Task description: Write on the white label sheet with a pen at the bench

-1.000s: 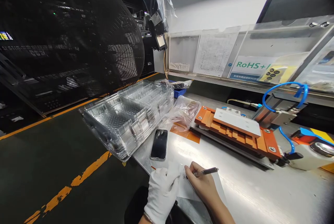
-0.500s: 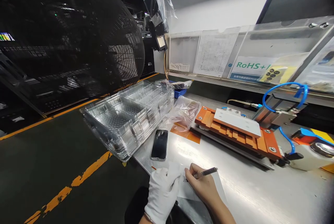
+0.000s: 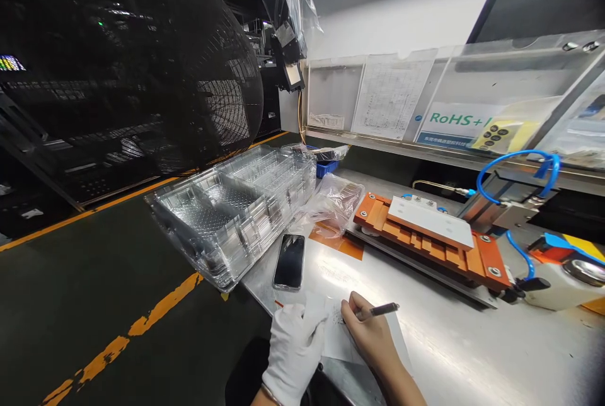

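Clock directions run from the sheet, twelve being straight ahead of the seated person.

Item: left hand point(image 3: 293, 348), white-gloved, at nine o'clock, resting on the sheet's edge with fingers bunched together; whether it pinches anything, I cannot tell from here.
Item: sheet of paper point(image 3: 336, 342), white, flat on the metal bench point(image 3: 458, 336), small dark marks near its upper part.
Item: right hand point(image 3: 372, 331), bare, at three o'clock, pinching a dark-barrelled pen point(image 3: 382, 310); tip hidden by the fingers.
Item: smartphone point(image 3: 289, 262), screen dark, at eleven.
Item: amber sheet point(image 3: 348, 249), at twelve, partly under a clear plastic bag point(image 3: 338, 201).
Item: orange fixture point(image 3: 428, 246), at two, bearing a pale metal plate point(image 3: 431, 222).
Item: stacked clear plastic trays point(image 3: 258, 229), compartmented, at ten.
Item: blue air hose point(image 3: 515, 153), looped, at two, beyond the fixture.
Item: blue bin point(image 3: 326, 169), at twelve.
Item: clear document holder point(image 3: 501, 81), at one, containing a printed table point(image 3: 390, 97) and "RoHS" card point(image 3: 451, 119).
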`<state>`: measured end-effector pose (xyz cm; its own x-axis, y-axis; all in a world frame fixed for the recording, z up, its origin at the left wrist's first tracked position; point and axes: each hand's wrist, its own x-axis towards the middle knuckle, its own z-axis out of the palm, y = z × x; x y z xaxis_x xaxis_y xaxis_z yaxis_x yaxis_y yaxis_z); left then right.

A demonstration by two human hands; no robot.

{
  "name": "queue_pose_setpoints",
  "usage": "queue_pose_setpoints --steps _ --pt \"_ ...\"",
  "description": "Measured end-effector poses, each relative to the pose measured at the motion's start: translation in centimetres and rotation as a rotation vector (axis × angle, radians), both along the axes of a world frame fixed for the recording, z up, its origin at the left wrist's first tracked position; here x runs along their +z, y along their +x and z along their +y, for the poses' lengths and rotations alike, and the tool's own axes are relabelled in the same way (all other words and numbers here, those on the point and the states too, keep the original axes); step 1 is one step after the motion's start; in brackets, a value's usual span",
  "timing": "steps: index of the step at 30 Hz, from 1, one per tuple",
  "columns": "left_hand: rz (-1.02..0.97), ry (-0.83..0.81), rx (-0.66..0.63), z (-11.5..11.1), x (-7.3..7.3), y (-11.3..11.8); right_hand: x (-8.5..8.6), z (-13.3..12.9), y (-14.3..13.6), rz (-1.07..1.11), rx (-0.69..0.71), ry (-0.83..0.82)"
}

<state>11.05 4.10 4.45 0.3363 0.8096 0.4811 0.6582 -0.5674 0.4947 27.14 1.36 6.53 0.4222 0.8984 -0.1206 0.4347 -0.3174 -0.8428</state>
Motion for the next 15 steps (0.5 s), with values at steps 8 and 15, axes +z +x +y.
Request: queue_pose_setpoints --steps 8,15 --pt "0.010 -0.023 -0.013 -0.01 0.15 -0.05 0.25 0.07 -0.20 0.005 -0.018 -0.010" --pt "-0.016 0.001 -0.016 0.09 0.65 -0.04 0.80 0.02 -0.66 0.014 -0.048 0.007"
